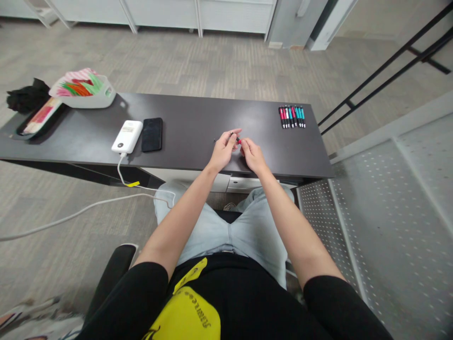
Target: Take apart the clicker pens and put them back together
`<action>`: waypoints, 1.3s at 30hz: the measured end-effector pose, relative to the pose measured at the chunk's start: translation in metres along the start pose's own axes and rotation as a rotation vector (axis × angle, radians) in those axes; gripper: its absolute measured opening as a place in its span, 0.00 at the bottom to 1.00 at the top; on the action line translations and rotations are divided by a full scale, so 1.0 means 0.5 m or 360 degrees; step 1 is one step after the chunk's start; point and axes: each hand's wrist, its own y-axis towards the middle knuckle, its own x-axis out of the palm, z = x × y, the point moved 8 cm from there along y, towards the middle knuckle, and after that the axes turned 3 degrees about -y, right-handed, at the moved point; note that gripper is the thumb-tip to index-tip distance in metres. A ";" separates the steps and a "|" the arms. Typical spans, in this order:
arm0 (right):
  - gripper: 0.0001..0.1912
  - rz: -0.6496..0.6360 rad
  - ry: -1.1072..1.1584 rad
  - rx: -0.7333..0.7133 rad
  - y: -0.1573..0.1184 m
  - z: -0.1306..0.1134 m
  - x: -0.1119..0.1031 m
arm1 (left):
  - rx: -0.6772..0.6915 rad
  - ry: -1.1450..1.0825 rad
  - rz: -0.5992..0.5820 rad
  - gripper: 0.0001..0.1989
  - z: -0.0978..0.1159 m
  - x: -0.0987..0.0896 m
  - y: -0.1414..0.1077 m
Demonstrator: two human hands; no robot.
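Over the dark desk (198,118), my two hands meet around a small red and black pen (239,141). My left hand (225,147) pinches its dark end, and my right hand (252,153) closes on the red end. Fingers cover much of it, so I cannot tell whether it is whole or in parts. A tiny dark piece (214,140) shows just left of my left hand. Toward the back right lies a neat row of red, white and teal pens (292,117) with black grips.
Left of my hands lie a black phone (152,134) and a white power bank (127,137) with a cable hanging over the front edge. A white basket (106,94) of colourful items and a dark tray (38,123) stand far left. A perforated panel (389,212) rises at right.
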 end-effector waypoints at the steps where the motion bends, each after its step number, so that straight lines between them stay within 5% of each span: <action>1: 0.45 0.0021 0.0025 0.0020 0.000 0.001 -0.002 | -0.0007 -0.0037 -0.0043 0.13 0.001 0.008 0.005; 10: 0.50 0.0013 0.0130 0.0012 0.008 0.014 0.010 | -0.0080 -0.0164 -0.0095 0.11 0.010 0.025 0.020; 18: 0.48 0.0050 -0.0143 -0.0014 0.009 0.015 -0.001 | -0.0150 -0.0215 0.0416 0.11 -0.022 0.056 -0.006; 28: 0.22 0.0182 -0.0442 -0.0015 0.002 0.022 0.003 | -0.0217 -0.0395 0.0719 0.10 -0.044 0.070 -0.010; 34: 0.12 0.0229 -0.0401 -0.0154 0.000 -0.004 -0.007 | -0.0219 -0.0509 0.0501 0.14 -0.021 0.034 -0.001; 39: 0.13 0.0051 -0.0605 -0.0195 -0.005 -0.023 0.008 | -0.0187 -0.0018 0.0302 0.16 0.000 -0.037 -0.008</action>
